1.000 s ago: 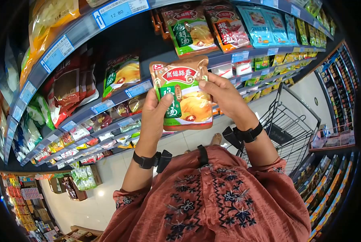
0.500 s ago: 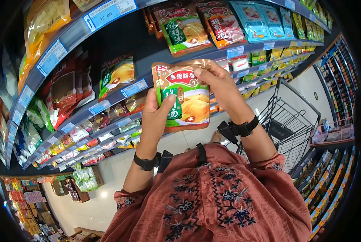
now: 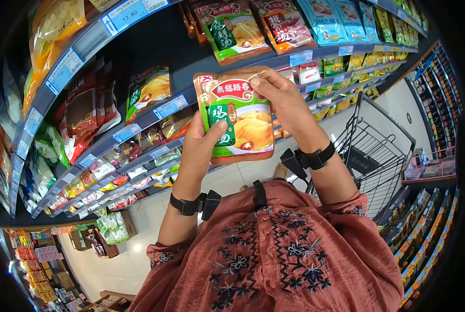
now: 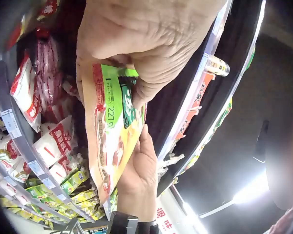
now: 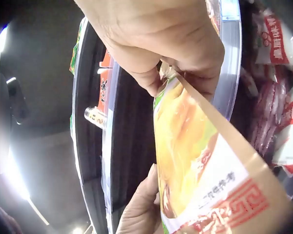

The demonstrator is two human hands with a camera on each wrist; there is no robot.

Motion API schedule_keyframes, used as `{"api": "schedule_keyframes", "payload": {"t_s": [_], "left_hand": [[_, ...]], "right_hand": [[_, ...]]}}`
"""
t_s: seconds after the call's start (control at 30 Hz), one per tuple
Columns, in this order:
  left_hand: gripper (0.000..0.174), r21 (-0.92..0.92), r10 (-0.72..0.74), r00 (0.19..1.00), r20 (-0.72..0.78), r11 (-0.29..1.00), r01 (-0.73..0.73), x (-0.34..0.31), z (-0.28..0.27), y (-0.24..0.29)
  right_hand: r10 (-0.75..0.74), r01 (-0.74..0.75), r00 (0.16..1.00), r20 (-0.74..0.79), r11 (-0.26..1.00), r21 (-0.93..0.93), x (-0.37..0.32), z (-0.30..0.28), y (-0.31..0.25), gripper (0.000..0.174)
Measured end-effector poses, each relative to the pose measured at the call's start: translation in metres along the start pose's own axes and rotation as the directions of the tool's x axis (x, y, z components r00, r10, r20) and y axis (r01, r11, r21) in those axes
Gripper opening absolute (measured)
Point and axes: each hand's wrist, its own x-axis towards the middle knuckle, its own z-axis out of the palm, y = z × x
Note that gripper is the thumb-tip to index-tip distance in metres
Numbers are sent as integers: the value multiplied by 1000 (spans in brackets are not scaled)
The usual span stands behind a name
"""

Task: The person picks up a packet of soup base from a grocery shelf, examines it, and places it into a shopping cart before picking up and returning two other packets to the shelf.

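Observation:
In the head view a brown-and-green soup packet [image 3: 250, 122], with Chinese lettering and a picture of yellow chicken soup on its front, is held up before the shelves, front toward me. My left hand [image 3: 202, 143] grips its left edge, thumb across the green label and fingers hidden behind. At the upper right corner my right hand [image 3: 283, 100] pinches it between thumb and fingers. The left wrist view catches the packet [image 4: 119, 122] from its bottom edge, marked 227 g, between both hands. The right wrist view shows the right fingers [image 5: 151, 80] at its corner.
Matching packets [image 3: 232, 31] stand on the shelf ahead, another [image 3: 149, 91] lies to the left, and blue packets [image 3: 323, 23] sit further right. Price labels line the shelf edge [image 3: 170, 106]. A wire shopping cart [image 3: 373, 161] stands at the right.
My right thumb has slid up from the packet's right edge to its top right corner. The left hand keeps its hold, and the packet stays in nearly the same place.

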Motion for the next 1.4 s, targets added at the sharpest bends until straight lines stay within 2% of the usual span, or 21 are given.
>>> {"api": "schedule_keyframes", "payload": {"t_s": [0.2,0.3,0.4,0.6,0.83,1.1,1.17,1.23,1.3,1.4], "left_hand": [[50,-17,41,997,-64,999,-43,0,4,0],[48,-23,53,998,-37,998,-54,0,6,2],[46,-22,36,999,-29,999,-37,1,9,1],[41,-56,27,1000,0,998,-26,5,9,-2],[38,-12,37,999,-29,999,-38,7,13,-4],[40,-47,13,999,-41,999,-15,10,14,-3],[38,3,31,997,-67,1000,-31,9,15,-4],[37,-15,47,994,-98,999,-49,9,21,-1],[37,-16,64,989,-130,998,-67,9,22,1],[36,-22,121,975,-184,992,-127,16,24,9]], "right_hand": [[74,-76,997,36,995,67,-7,2,-1,28],[107,-109,994,22,986,125,-11,-2,4,28],[60,-63,998,33,995,79,-12,-6,5,27],[28,-29,999,18,994,101,-11,-9,3,26],[5,-7,1000,18,996,92,-14,-8,-2,25],[52,-53,999,12,994,96,-7,-14,-2,23],[94,-93,996,-7,991,100,-8,-16,1,23],[116,-114,993,-33,992,60,-6,-23,12,24],[152,-152,988,23,988,6,-9,-30,15,32],[164,-160,985,58,984,-75,-15,-29,11,30]]}}
